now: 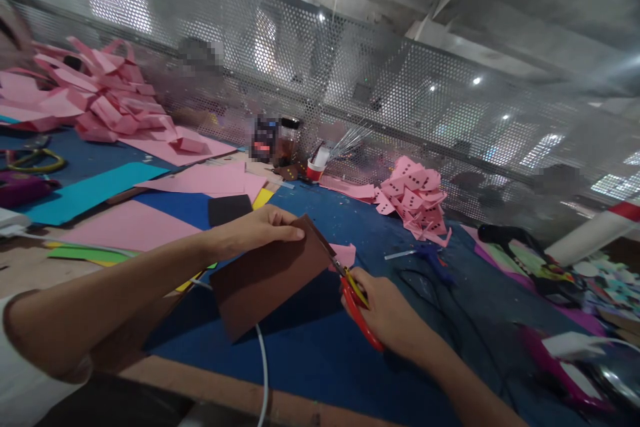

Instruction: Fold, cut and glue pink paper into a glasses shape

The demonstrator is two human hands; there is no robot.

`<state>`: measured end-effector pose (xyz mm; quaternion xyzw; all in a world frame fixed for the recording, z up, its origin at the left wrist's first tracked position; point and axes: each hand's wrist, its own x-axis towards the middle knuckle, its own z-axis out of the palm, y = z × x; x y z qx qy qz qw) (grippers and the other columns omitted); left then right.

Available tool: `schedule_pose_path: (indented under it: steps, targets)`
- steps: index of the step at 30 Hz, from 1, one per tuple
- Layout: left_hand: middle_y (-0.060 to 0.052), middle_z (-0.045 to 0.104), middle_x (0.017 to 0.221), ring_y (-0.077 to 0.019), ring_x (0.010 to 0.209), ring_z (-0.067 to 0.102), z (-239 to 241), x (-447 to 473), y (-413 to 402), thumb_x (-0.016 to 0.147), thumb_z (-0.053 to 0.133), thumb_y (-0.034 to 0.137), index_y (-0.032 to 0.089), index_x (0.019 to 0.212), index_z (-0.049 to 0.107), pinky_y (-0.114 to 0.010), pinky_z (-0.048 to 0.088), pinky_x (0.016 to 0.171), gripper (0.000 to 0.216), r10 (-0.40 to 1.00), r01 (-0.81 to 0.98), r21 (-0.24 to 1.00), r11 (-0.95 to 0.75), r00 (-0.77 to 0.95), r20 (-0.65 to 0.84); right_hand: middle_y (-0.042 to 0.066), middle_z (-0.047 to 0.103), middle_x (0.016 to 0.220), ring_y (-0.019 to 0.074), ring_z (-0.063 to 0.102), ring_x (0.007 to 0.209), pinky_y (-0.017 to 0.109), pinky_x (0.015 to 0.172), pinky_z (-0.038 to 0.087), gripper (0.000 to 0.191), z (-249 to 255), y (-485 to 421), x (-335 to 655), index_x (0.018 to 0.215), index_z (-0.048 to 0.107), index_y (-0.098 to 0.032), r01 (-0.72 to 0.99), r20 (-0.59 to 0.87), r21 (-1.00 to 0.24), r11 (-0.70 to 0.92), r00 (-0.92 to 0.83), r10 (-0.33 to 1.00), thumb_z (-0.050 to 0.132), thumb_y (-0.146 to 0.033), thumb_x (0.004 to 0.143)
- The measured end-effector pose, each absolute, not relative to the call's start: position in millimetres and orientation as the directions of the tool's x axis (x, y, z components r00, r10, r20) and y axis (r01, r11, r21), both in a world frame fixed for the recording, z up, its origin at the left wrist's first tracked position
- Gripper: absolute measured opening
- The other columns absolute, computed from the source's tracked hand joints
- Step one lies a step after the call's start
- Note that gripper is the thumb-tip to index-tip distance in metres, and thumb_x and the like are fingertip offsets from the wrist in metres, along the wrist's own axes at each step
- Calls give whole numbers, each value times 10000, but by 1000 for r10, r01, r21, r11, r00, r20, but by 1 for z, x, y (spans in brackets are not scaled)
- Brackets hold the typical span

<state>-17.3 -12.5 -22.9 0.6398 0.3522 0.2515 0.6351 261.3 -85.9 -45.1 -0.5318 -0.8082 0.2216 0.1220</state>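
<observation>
My left hand [273, 230] pinches the upper edge of a brown rectangular sheet [275, 277], which is tilted above the blue table surface [320, 373]. My right hand [383, 307] is closed round the red and yellow handles of a pair of scissors [363, 320]. The scissors' blades meet the sheet's right edge, and a narrow strip stands slightly apart along that edge. How far the blades are parted is hard to make out. Just behind the blades, a small pink piece [344, 255] lies on the table.
Pink strips [117, 97] are heaped at the back left, near a teal sheet [100, 190]. Dotted pink pieces [413, 197] form a pile at the back. A blue glue gun [433, 260] lies at right. A white cable [263, 373] hangs over the front edge. Perforated metal panels [300, 80] stand behind.
</observation>
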Motion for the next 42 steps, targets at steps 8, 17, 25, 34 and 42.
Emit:
schedule_pose_path:
  steps: [8, 17, 25, 34, 42]
  targets:
    - [-54, 758, 804, -144, 595, 669, -27, -15, -12, 847, 675, 491, 169, 880, 729, -205, 461, 521, 329, 752, 157, 987, 20, 649, -118, 41, 705, 838, 157, 601, 678, 251, 595, 273, 186, -46, -87, 258, 1075, 578, -200, 814, -37, -469, 342, -405, 914, 513, -290, 927]
    - [-70, 761, 838, -159, 619, 683, -27, -14, -12, 849, 677, 482, 153, 907, 730, -216, 479, 540, 338, 750, 157, 987, 22, 650, -121, 25, 686, 781, 138, 540, 620, 255, 572, 238, 128, -45, -88, 258, 969, 575, -198, 819, -60, -478, 318, -391, 918, 485, -280, 929]
    - [-56, 749, 790, -147, 593, 665, -27, -14, -12, 844, 680, 474, 154, 858, 718, -210, 466, 530, 322, 758, 158, 987, 27, 640, -124, 19, 667, 745, 128, 505, 602, 256, 565, 229, 99, -47, -87, 257, 906, 567, -195, 828, -57, -471, 304, -373, 926, 492, -258, 908]
    - [-69, 756, 815, -154, 588, 664, -28, -14, -12, 810, 699, 521, 152, 875, 728, -227, 482, 548, 376, 755, 157, 987, 29, 643, -124, 8, 644, 720, 125, 474, 597, 248, 560, 235, 107, -49, -86, 259, 891, 569, -195, 836, -83, -475, 275, -354, 932, 492, -269, 899]
    - [-59, 750, 788, -148, 582, 651, -26, -13, -13, 808, 705, 510, 152, 858, 719, -214, 451, 523, 362, 753, 150, 988, 35, 647, -125, 10, 648, 734, 130, 486, 606, 243, 566, 253, 125, -52, -85, 260, 951, 594, -198, 836, -87, -470, 283, -363, 928, 492, -235, 890]
